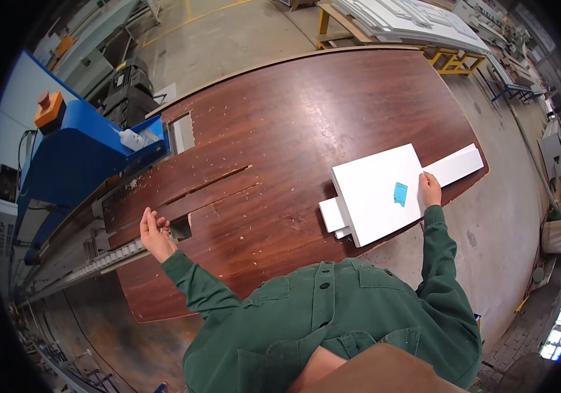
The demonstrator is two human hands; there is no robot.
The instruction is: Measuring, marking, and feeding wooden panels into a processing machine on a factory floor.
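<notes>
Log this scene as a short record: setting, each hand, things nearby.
setting: workshop, dark reddish-brown wooden table with slots
left hand: raised, fingers curled, holds nothing, near rectangular table cutout
right hand: flat on large white rectangular panel
on panel: small blue tag
under panel: narrower white boards
left of table: blue machine

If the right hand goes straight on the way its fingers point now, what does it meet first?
The right hand rests on the white panel, fingers pointing across the table. Going on, it would probably meet first the narrow white strip beside it.
</notes>
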